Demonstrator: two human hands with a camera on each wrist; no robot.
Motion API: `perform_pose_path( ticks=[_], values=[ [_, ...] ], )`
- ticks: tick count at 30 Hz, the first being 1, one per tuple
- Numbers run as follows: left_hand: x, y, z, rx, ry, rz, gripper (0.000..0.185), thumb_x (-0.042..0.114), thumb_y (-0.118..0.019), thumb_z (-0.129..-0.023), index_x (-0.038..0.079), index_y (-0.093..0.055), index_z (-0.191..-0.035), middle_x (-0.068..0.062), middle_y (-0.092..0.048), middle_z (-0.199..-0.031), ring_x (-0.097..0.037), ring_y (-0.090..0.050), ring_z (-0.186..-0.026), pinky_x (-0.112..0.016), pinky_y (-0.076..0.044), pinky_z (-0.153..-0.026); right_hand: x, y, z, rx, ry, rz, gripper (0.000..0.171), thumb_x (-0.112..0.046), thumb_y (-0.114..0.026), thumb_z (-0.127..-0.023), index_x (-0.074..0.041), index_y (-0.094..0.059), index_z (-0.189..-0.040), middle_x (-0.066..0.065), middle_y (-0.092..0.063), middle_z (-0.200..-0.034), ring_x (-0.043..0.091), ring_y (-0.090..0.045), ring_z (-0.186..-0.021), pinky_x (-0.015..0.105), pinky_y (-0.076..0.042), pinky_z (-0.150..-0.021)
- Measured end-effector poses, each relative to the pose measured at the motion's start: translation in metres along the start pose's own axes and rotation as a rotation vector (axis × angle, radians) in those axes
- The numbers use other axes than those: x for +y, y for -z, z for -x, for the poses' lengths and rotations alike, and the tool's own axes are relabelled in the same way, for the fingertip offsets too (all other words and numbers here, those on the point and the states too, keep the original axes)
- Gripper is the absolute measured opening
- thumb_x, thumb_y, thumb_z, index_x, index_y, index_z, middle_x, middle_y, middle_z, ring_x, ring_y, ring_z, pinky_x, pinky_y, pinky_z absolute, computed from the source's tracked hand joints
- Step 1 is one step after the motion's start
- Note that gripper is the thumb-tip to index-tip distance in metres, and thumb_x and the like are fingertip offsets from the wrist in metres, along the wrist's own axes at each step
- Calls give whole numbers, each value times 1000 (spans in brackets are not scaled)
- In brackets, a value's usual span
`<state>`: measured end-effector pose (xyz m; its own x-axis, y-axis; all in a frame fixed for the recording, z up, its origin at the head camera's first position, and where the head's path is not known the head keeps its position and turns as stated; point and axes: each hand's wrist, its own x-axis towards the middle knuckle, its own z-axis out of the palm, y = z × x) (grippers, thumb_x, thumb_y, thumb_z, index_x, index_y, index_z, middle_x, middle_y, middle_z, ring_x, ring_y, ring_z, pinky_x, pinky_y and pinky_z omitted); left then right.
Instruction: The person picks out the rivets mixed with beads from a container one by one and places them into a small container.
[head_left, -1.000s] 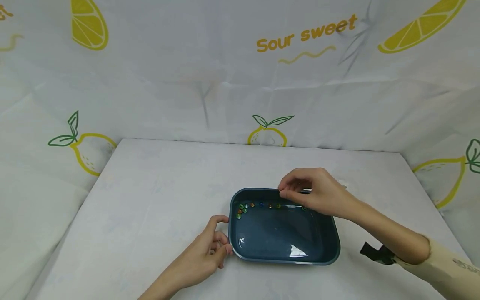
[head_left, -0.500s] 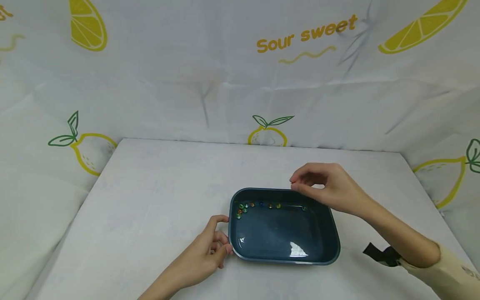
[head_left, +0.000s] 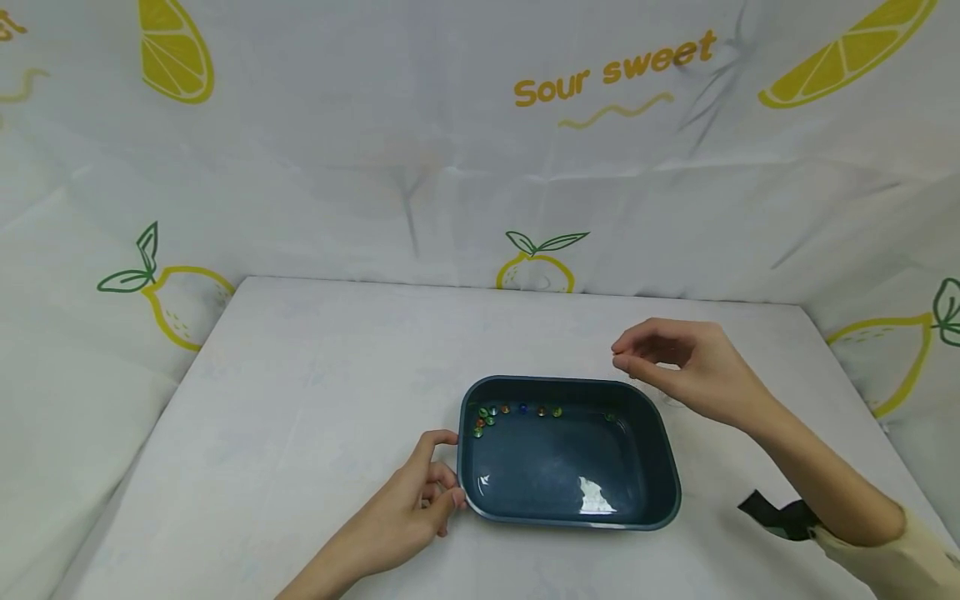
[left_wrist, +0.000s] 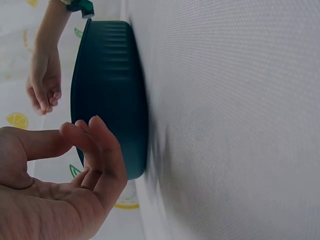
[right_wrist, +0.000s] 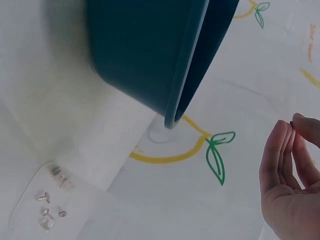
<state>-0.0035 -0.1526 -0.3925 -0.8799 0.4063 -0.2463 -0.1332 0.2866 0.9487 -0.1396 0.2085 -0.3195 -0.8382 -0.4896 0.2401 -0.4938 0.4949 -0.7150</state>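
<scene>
A dark blue basin (head_left: 572,522) (left_wrist: 107,90) (right_wrist: 145,50) holding water stands on the white table. Several small coloured beads (head_left: 522,409) lie along its far inner wall. My left hand (head_left: 427,492) (left_wrist: 75,170) rests against the outside of the basin's near left corner with loosely curved fingers. My right hand (head_left: 675,367) (right_wrist: 290,185) hovers above the table just past the basin's far right corner. Its thumb and fingertips are brought together. In the right wrist view a tiny dark speck shows between them, too small to tell what it is.
A clear plastic sheet (right_wrist: 47,207) with several small pale bits lies on the table right of the basin. The lemon-print cloth (head_left: 525,167) covers the table (head_left: 315,375) and rises as walls behind and at both sides. A black strap (head_left: 780,515) circles my right wrist.
My right hand has moved right and slightly up, from over the basin's far rim to beyond its far right corner. The left hand, the basin and the beads have stayed put.
</scene>
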Motion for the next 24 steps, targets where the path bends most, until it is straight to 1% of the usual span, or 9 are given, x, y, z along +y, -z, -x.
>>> perform_pose_path(
  ticks=[7, 9, 13, 15, 20, 24],
  values=[
    [-2, 0, -1, -5, 1, 15, 59, 1, -55, -108, 3, -26, -159, -12, -68, -102, -13, -62, -69, -25, -55, -68, 12, 15, 10, 84, -53, 13, 19, -1, -83, -93, -12, -79, -108, -1, -79, -95, 7, -74, -80, 10, -58, -83],
    [-2, 0, -1, -5, 1, 16, 59, 1, -55, -108, 3, -26, -159, -12, -68, -102, -13, -62, -69, -25, -55, -68, 15, 19, 13, 105, -65, 13, 20, 0, -83, -93, -11, -79, -109, -4, -79, -95, 6, -74, -80, 10, -58, -81],
    [-2, 0, -1, -6, 0, 11, 59, 1, -54, -108, 3, -27, -159, -12, -68, -102, -13, -62, -69, -25, -55, -69, 22, 27, 18, 140, -83, 18, 21, 3, -82, -92, -10, -79, -109, -11, -78, -95, 5, -73, -79, 12, -57, -73],
    [-2, 0, -1, -5, -2, 9, 59, 1, -55, -108, 3, -27, -159, -13, -68, -102, -13, -62, -69, -25, -55, -68, 25, 29, 21, 157, -80, 23, 23, 6, -81, -91, -8, -79, -109, -13, -77, -95, 4, -73, -79, 12, -57, -72],
    [-2, 0, -1, -3, -4, 7, 59, 2, -55, -108, 3, -26, -159, -12, -68, -102, -13, -62, -69, -25, -54, -68, 34, 34, 26, 195, -85, 35, 23, 9, -81, -90, -4, -78, -109, -14, -77, -94, 4, -73, -78, 9, -57, -76],
    [-2, 0, -1, -2, -2, 5, 59, 2, -56, -108, 3, -27, -159, -12, -68, -102, -13, -62, -69, -25, -54, -68, 44, 37, 29, 217, -116, 46, 21, 7, -81, -91, -3, -78, -108, -17, -77, -93, 2, -74, -78, 7, -56, -77]
  ],
)
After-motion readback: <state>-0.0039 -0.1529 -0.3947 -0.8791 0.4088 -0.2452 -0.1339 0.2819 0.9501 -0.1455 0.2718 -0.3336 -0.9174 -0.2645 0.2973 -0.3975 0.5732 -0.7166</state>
